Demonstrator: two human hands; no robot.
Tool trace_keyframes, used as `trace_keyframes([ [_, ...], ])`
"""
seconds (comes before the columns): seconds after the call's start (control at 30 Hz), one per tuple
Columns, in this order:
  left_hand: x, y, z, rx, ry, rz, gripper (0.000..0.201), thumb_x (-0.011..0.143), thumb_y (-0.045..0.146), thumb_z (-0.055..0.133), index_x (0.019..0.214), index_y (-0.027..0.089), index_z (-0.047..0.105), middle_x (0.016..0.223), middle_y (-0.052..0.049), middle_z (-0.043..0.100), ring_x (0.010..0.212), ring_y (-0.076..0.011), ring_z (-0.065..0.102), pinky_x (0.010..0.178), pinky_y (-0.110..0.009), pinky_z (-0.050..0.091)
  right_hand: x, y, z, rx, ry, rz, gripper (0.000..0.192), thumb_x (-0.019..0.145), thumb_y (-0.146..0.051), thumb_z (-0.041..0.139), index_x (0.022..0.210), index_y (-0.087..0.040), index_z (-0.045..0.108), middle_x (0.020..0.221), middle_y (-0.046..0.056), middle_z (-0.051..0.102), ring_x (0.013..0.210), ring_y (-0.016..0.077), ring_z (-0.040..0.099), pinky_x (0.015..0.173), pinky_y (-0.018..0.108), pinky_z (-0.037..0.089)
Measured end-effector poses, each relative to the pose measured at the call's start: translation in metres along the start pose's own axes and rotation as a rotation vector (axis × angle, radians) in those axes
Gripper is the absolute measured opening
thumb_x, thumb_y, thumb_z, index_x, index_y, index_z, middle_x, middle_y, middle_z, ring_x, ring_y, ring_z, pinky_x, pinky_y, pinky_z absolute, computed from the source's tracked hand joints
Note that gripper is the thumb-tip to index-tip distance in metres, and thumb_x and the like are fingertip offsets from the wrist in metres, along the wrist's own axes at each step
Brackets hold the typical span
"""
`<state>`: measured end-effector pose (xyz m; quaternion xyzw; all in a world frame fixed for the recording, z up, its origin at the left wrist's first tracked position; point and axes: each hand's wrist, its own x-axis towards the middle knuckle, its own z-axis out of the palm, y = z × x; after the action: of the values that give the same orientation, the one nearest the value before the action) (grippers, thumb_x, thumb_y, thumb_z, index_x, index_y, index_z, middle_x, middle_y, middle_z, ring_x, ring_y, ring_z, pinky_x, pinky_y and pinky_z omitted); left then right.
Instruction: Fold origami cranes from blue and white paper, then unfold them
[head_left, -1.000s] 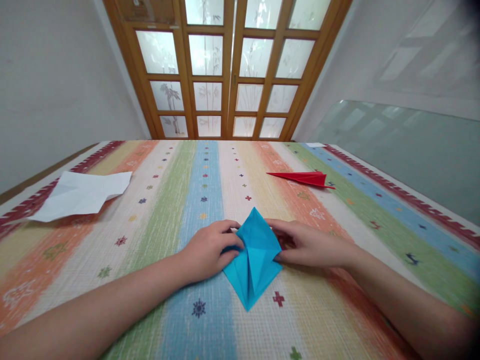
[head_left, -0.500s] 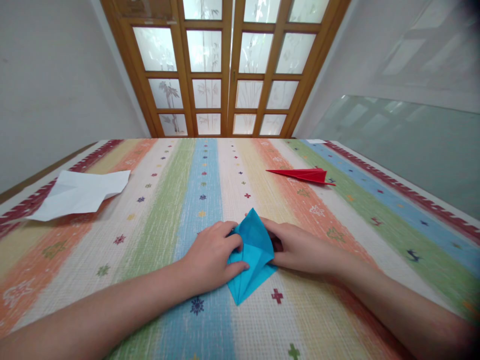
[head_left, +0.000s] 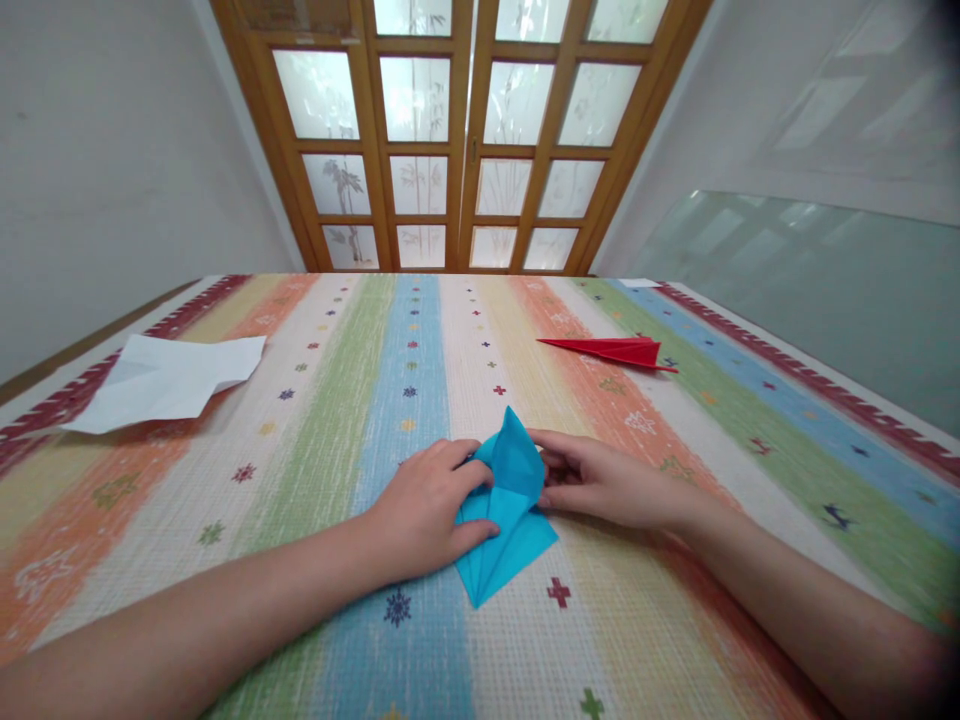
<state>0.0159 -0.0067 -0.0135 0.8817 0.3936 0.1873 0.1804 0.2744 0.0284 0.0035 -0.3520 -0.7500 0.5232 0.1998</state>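
Note:
A partly folded blue paper [head_left: 504,520] lies on the striped tablecloth [head_left: 420,350] in front of me. My left hand [head_left: 424,510] presses flat on its left side, thumb along the middle crease. My right hand [head_left: 600,478] pinches the paper's right flap and lifts it up toward the middle, so the upper part stands off the table. The lower point of the paper rests flat, pointing toward me.
A folded red paper plane [head_left: 615,351] lies at the right, farther back. A crumpled white sheet [head_left: 161,380] rests near the table's left edge. Wooden glazed doors [head_left: 457,140] stand behind the table, and a glass panel is at the right.
The right flap of the blue paper has been lifted and folded inward by my right hand. My left hand has slid further onto the paper, and the paper has shifted slightly left.

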Motion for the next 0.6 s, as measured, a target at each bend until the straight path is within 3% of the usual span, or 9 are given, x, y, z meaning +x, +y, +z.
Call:
trace_keyframes([
  [0.1,0.0002,-0.0001,-0.0006,-0.006,0.005,0.003,0.043,0.080,0.038,0.078,0.114,0.023,0.058,0.133,-0.011,0.057,0.117,-0.0319,0.054,0.098,-0.050,0.047,0.0005,0.0030,-0.0007,0.072,-0.105,0.045,0.047,0.090,-0.030,0.066,0.136,-0.025,0.055,0.095,0.001,0.068,0.084,0.0170,0.065,0.073,0.029,0.054],
  [0.37,-0.0004,-0.0009,-0.0002,-0.021,0.013,0.007,0.042,0.081,0.038,0.076,0.115,0.022,0.057,0.137,-0.012,0.055,0.121,-0.0324,0.053,0.101,-0.051,0.046,0.0024,0.0046,0.0034,-0.024,0.014,0.010,0.030,0.088,-0.039,0.069,0.114,-0.025,0.069,0.086,0.001,0.069,0.079,0.0194,0.063,0.070,0.030,0.053],
  [0.6,-0.0011,-0.0013,-0.0005,-0.014,0.010,-0.001,0.045,0.081,0.037,0.077,0.119,0.023,0.058,0.142,-0.012,0.052,0.126,-0.0328,0.051,0.104,-0.051,0.045,0.0020,0.0059,0.0006,-0.012,-0.050,-0.003,0.035,0.092,-0.038,0.065,0.125,-0.025,0.064,0.093,0.002,0.069,0.084,0.0199,0.063,0.075,0.033,0.054],
])
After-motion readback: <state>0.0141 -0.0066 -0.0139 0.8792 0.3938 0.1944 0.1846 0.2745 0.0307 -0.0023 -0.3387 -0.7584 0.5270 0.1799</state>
